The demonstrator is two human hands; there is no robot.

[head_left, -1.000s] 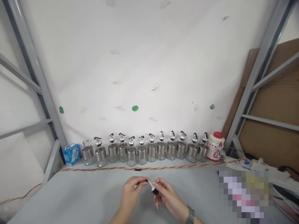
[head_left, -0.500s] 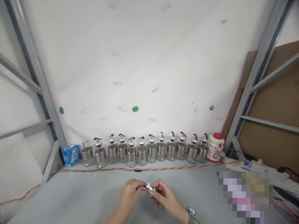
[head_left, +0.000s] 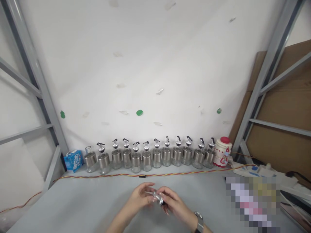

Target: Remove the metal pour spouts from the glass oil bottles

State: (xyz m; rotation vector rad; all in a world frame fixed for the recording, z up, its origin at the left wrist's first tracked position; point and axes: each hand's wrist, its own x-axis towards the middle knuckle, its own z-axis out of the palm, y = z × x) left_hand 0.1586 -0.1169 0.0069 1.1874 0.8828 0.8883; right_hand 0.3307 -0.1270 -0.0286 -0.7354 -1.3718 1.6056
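Note:
Low over the grey table, a silver pour spout (head_left: 159, 198) with a dark lower end is held between my two hands. My right hand (head_left: 173, 202) is closed round its body, with the fingertips on the metal. My left hand (head_left: 142, 195) curls about the thin end, its thumb against the spout and its index finger stretched out above. The undersides of the fingers are hidden. Beyond the hands, a row of glass bottles with steel sleeves (head_left: 146, 160) lines the back. Most carry similar silver-and-black pour spouts; the leftmost bottle (head_left: 90, 159) has an open neck.
A twisted red-and-yellow wire (head_left: 116, 175) crosses the table (head_left: 85, 200) before the bottles. A blue carton (head_left: 73, 161) stands at the left end, a white jar with a red lid (head_left: 222, 153) at the right. Metal posts flank both sides. A blurred-out item (head_left: 252, 200) lies right.
The pour spout has turned in my hands, its dark end now pointing down right. My left index finger has lifted from its pinch on the spout. The view has shifted slightly.

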